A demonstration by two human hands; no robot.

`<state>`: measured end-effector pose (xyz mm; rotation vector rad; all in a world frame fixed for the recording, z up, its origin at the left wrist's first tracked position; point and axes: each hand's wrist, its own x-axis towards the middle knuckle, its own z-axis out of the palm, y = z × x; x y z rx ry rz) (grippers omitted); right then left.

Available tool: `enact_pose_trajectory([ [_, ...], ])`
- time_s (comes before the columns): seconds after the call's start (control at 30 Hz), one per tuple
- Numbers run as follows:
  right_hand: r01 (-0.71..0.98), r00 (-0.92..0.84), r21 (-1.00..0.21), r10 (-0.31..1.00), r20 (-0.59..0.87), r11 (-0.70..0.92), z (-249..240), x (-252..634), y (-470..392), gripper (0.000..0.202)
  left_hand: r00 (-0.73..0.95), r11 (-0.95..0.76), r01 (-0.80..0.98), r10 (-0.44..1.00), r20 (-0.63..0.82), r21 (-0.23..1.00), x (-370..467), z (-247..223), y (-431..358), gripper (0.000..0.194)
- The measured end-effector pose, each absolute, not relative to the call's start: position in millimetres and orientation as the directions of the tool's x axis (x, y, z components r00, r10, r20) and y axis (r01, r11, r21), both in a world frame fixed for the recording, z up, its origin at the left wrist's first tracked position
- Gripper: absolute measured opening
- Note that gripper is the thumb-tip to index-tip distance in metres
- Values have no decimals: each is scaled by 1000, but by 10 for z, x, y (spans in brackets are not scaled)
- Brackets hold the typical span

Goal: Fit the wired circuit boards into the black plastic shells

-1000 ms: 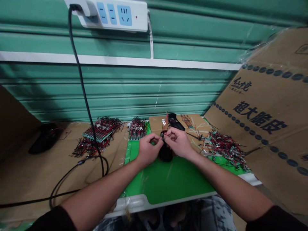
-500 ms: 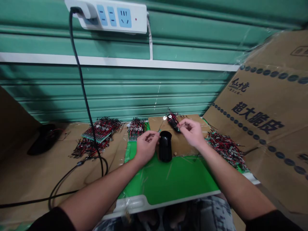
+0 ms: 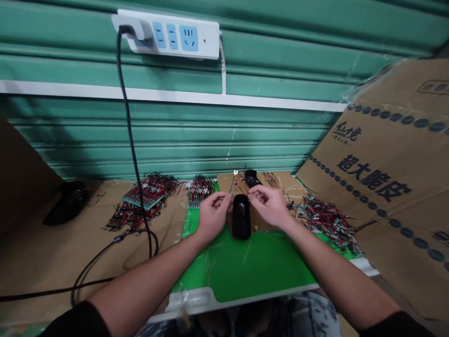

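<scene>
My left hand (image 3: 213,214) is closed in a pinch at the left of a smooth black mouse-shaped object (image 3: 241,220). From its fingertips a thin wire lead (image 3: 233,181) rises, with a small whitish piece at its top end. On the other side of the black object, my right hand (image 3: 269,205) is also pinched, close to the left fingertips. A thin reddish wire seems to be in its fingers, too small to make out fully. Behind the hands, a second black object (image 3: 251,178) lies on a cardboard sheet (image 3: 291,180).
Piles of red and black wires lie at the right (image 3: 324,215) and left (image 3: 143,201); a wired bundle (image 3: 199,189) sits between. A black cable (image 3: 128,126) hangs from a power strip (image 3: 175,35). A cardboard box (image 3: 379,173) stands right of the green board (image 3: 259,264).
My right hand has moved left and down, away from the far black object and nearer my left hand. The wires on that far object now lie apart from it. The left hand keeps its pinch.
</scene>
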<state>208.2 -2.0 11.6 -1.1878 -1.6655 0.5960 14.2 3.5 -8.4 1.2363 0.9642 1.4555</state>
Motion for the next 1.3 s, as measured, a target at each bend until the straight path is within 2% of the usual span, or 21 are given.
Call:
enact_pose_trajectory([
  [0.2,563,-261,-608,818,512,560,251,2200,-75,10,-90,-215,-214,976,200,953,133,-102,84,38],
  [0.27,596,-239,-583,814,529,553,294,2337,-31,12,-99,-206,-216,977,189,954,127,-108,97,39],
  [0.33,645,-131,-580,819,558,498,343,2519,37,15,-100,-196,-223,979,178,955,123,-112,104,40],
  [0.4,717,57,-575,789,612,394,399,2730,113,18,-96,-185,-231,981,167,955,122,-111,103,42],
  [0.5,836,306,-534,703,642,124,466,3063,213,21,-82,-177,-225,983,163,958,123,-100,87,41],
  [0.63,874,471,-352,764,441,-335,473,3377,276,25,-67,-196,-203,980,187,959,131,-81,62,38],
  [0.7,854,518,-257,774,364,-451,459,3385,270,33,-59,-201,-203,979,193,958,139,-76,55,38],
  [0.77,886,460,-263,799,388,-382,443,3245,238,40,-45,-199,-208,980,194,958,145,-73,50,38],
  [0.83,912,277,-401,844,459,-81,421,2963,180,33,-20,-187,-214,982,187,959,149,-73,40,38],
  [0.9,720,73,-650,906,418,242,381,2598,100,33,13,-178,-215,983,185,960,150,-75,23,38],
  [0.93,596,-3,-743,926,378,305,355,2414,57,38,31,-177,-212,982,188,961,151,-78,11,37],
  [1.0,444,-67,-832,938,340,333,298,2104,-24,39,71,-183,-199,977,200,963,151,-84,-16,35],
  [1.13,381,-111,-844,925,362,376,221,1859,-113,31,119,-226,-137,963,243,964,151,-85,-62,31],
  [1.3,467,-203,-757,889,411,457,253,1918,-152,29,74,-258,-105,961,267,960,133,-44,-60,28],
])
